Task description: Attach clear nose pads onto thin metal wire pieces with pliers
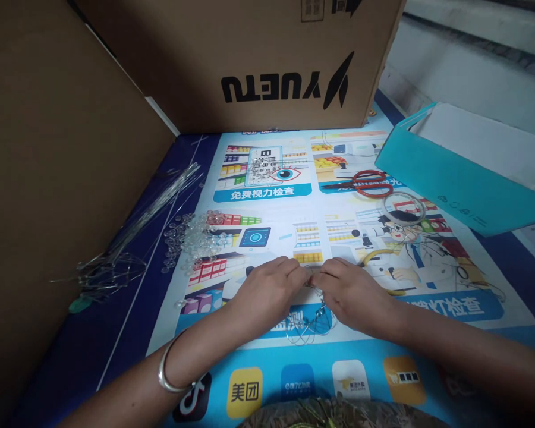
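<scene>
My left hand (279, 285) and my right hand (352, 294) meet above the printed mat, fingers pinched close together. Between them they grip a piece of thin silvery wire work (314, 321), with loops and small beads hanging below the fingertips. The exact spot pinched is hidden behind my fingers. Just beyond the right hand lies a tool with curved yellow handles (377, 255), partly covered by that hand. To the left is a heap of clear beads (196, 238). Farther off, a small pile of fine metal pieces (263, 169) lies on the mat.
Red-handled scissors (372, 185) lie beyond my right hand, near a round coil (405, 208). A bundle of wires (156, 208) with looped ends rests at left. A cardboard box (276, 47) walls off the back; a teal box (455, 169) stands at right.
</scene>
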Motion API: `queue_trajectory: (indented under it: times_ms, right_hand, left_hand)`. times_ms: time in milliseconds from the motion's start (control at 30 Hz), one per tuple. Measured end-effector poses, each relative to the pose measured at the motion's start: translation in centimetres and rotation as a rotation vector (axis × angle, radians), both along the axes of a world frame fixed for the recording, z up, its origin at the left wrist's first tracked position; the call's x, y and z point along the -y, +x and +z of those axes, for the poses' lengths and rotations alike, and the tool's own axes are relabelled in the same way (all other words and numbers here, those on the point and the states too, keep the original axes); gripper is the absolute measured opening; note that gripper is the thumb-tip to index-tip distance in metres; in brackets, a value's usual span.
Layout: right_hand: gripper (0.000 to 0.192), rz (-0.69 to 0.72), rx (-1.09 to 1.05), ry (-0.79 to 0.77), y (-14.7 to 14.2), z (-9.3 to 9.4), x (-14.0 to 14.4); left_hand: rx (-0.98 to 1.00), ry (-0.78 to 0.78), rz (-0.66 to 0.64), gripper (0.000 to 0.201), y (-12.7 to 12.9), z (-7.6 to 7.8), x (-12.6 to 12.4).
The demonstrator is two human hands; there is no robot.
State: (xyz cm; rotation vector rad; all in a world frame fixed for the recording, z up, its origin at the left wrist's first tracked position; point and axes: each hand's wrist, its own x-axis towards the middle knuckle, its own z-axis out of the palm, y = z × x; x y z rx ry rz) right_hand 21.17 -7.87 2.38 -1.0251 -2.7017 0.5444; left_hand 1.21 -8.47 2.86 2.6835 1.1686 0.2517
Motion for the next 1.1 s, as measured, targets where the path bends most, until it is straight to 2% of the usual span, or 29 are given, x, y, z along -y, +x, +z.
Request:
queue_trajectory:
  times_ms: [233, 433, 700, 867, 1100]
  right_hand:
    - [0.019, 0.085, -0.004, 0.081, 0.3, -0.8, -0.3]
    - [0.018, 0.105, 0.017, 0.076, 0.3, -0.7, -0.6]
    - [0.024, 0.122, -0.029, 0.096, 0.9, -1.0, -0.5]
    - [0.025, 0.112, -0.092, 0.102, 1.0, -0.8, -0.6]
    - [0.021, 0.108, -0.015, 0.072, 0.4, -0.2, -0.6]
  left_hand:
    - [-0.031, -0.003, -0.019, 0.020, 0.0, 0.5, 0.1]
    - [-0.024, 0.035, -0.054, 0.028, -0.3, 0.5, 0.1]
    - [-0.016, -0.012, -0.018, 0.016, -0.7, 0.3, 0.0]
    - [0.074, -0.031, -0.024, 0.016, -0.8, 0.4, 0.0]
    - [0.086, -0.048, -0.016, 0.018, -0.5, 0.4, 0.1]
